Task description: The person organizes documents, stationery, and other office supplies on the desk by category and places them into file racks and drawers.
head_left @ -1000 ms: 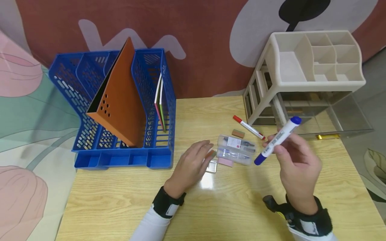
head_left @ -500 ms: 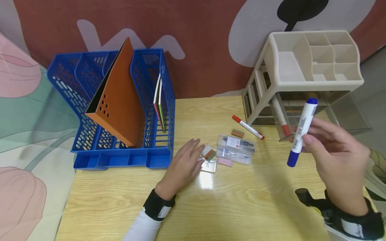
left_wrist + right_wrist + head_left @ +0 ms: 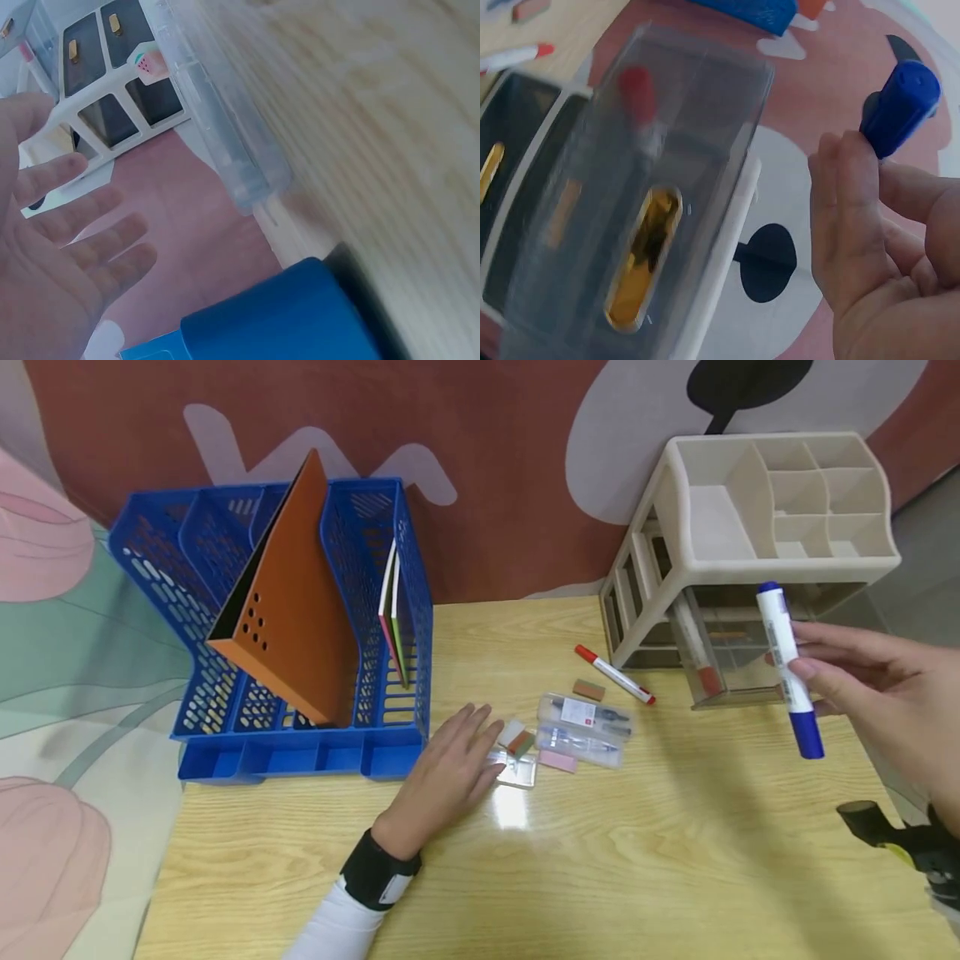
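pinching a blue-capped marker near the clear drawer — right hand; left hand — fingers spread beside small blocks.

At ten o'clock, a blue file rack holds an orange folder and, in its three-o'clock slot, thin booklets. A patterned reddish-brown backdrop spreads behind at twelve.

White-and-blue marker; blue rack
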